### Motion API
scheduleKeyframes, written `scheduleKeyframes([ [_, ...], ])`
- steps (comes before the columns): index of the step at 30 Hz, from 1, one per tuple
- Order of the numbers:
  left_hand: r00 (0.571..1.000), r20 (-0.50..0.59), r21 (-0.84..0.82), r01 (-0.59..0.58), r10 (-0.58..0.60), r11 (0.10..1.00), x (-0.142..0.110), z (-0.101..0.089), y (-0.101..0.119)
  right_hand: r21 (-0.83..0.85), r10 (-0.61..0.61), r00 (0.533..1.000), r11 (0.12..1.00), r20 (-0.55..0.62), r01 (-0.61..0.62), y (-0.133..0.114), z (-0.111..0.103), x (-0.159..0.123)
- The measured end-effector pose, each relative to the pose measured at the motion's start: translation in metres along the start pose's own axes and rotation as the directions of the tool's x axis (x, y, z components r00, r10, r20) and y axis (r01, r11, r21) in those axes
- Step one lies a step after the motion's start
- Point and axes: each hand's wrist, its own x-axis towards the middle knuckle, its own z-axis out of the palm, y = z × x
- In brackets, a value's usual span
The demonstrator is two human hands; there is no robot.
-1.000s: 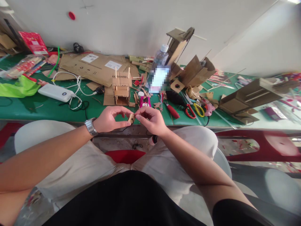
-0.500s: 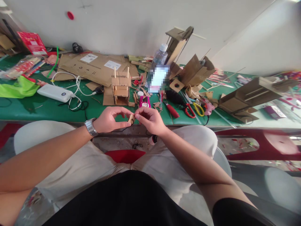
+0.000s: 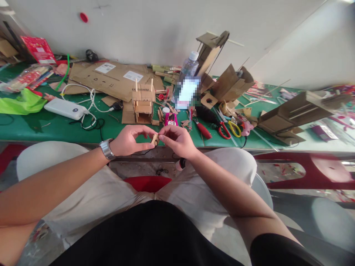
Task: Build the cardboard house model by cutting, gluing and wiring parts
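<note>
Tan and small, a block (image 3: pixel 154 139) sits pinched between thumb and forefinger of the left hand (image 3: pixel 126 140), bowed apart behind it — the right hand (image 3: pixel 179 142) has fingertips bunched against its side, grip unclear — by the green table's (image 3: pixel 58 130) near edge.

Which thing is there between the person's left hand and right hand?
A small tan piece, pinched in the left hand, with the right hand close beside it, as the head view shows.

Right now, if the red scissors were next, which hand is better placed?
Probably the right hand: it is nearer the red scissors, though busy at the small piece. The left hand is farther off, holding that piece.
</note>
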Motion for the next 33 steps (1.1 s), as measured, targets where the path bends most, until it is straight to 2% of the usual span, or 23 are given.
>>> scheduleKeyframes([
  [8, 1.0, -0.001, 0.024, -0.003, 0.003, 1.0, 0.001, 0.0, 0.002, -0.027, -0.004, 1.0, 1.0, -0.028, 0.003, 0.002, 0.004, -0.001],
  [26, 0.999, -0.02, -0.1, 0.046, -0.048, 0.994, 0.001, 0.002, 0.0, -0.017, -0.062, 0.991, 0.998, -0.121, 0.061, 0.001, 0.016, -0.006],
  [33, 0.999, -0.015, -0.114, 0.033, -0.035, 0.993, 0.001, 0.002, 0.0, -0.036, -0.137, 0.982, 0.99, -0.132, 0.133, 0.004, 0.016, -0.006],
])
